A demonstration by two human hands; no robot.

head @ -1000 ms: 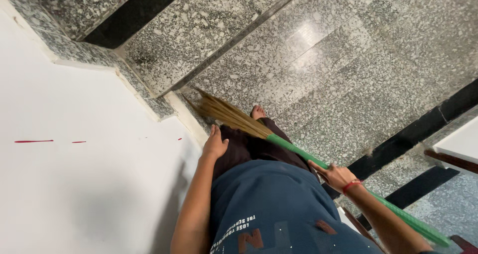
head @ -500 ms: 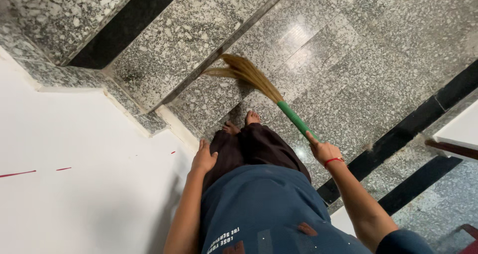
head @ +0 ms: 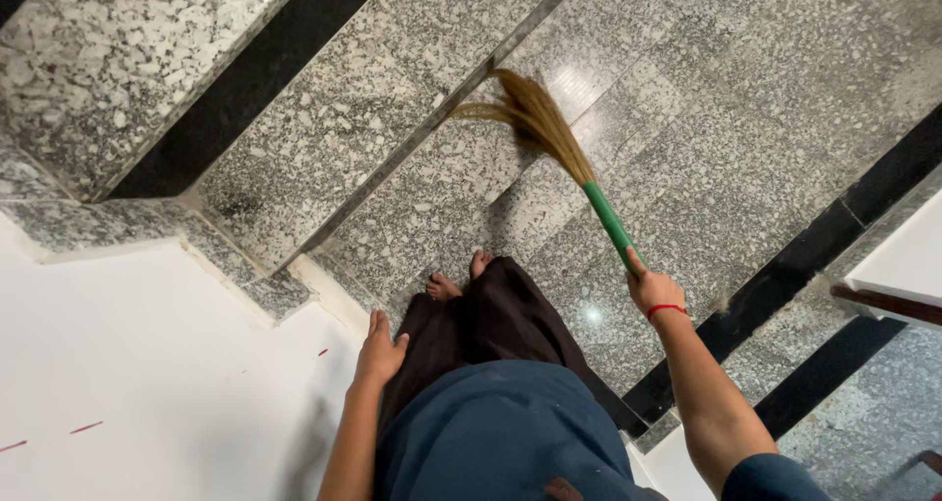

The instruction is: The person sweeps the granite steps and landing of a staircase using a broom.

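The broom (head: 569,158) slants up across the granite stairs (head: 392,128), its straw bristles splayed over the edge of a step and its green handle running down into the right hand (head: 653,290), which is closed around the handle's lower end, a red band at the wrist. The left hand (head: 381,349) lies flat and empty, fingers loosely spread, against the dark trousers (head: 491,319). Two bare feet (head: 459,277) stand on the step below the bristles. A white wall (head: 147,383) borders the stairs on the left.
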